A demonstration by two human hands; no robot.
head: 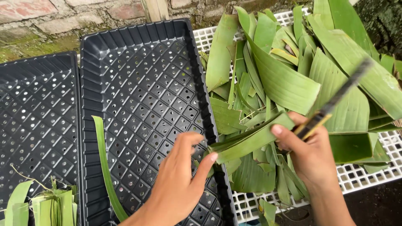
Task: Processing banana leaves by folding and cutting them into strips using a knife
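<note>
- Nearest the camera, the left hand [178,184] reaches over the middle tray [142,104], its thumb and fingertips pinching the near end of a folded leaf strip [251,140].
- Right hand [310,152] grips the same strip at its far end with thumb on top, and its fingers are also clenched round a knife [335,102] with a yellowish handle and a dark blade pointing up and away to the right.
- Strip spans between the two hands, crossing the tray's right rim, tilted slightly upward to the right.
- Behind and under the right hand a heap of cut green leaves [293,75] covers a white grid rack [368,175].
- One long thin leaf [104,167] lies alone in the middle tray, near its left wall.
- Second black perforated tray [33,113] sits just beside it on the left, holding a small bundle of leaf pieces [50,207] at its near corner.
- Brick wall [63,16] runs along the top.
</note>
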